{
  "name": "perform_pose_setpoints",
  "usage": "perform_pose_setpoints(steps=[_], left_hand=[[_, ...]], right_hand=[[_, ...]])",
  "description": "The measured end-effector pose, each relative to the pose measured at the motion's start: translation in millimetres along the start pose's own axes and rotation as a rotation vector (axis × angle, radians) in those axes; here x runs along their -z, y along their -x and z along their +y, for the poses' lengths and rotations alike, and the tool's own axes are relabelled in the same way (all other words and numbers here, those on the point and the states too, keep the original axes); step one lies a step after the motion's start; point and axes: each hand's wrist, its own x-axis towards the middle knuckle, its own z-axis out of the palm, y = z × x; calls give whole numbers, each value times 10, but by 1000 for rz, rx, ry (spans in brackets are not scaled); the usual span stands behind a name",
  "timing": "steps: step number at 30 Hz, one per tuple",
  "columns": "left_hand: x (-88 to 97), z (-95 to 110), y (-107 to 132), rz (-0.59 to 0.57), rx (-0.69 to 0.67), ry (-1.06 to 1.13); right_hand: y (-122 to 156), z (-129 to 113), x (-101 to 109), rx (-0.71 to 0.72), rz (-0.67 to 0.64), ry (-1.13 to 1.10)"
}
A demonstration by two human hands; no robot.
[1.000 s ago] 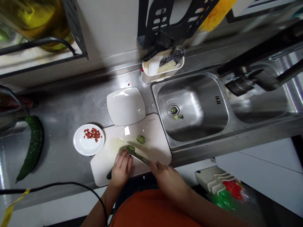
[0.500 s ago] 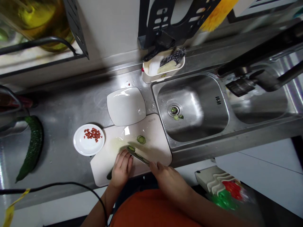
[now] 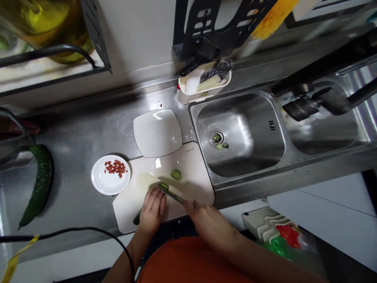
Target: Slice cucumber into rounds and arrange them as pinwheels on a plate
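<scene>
Diagonally set knife [image 3: 169, 193], tip up-left, clenched in R hand [image 3: 203, 217], L hand [image 3: 152, 211] gripping cuke [image 3: 136, 219], visible end lower-L.

We've got a dull-sheen metal tabletop [image 3: 79, 122] & a shinier, smooth metal sink [image 3: 260, 147]. Our sq. white plate [image 3: 157, 135] is v. glossy, the rd. dish [image 3: 103, 179] smooth, the chopping bd. [image 3: 196, 173] smooth & plastic-looking w/ wet shine in spots. We see smooth metal on the knife blade [image 3: 171, 193], rough, bumpy skin on the lg. cucumber [image 3: 42, 182] & matt cloth on the orange top [image 3: 188, 261].
</scene>
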Motion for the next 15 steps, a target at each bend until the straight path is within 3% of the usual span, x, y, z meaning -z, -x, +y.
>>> perform_pose_setpoints(steps=[15], left_hand=[[-1, -2, 1, -5, 22, 6]], right_hand=[[-118, -29, -41, 3, 15, -75]])
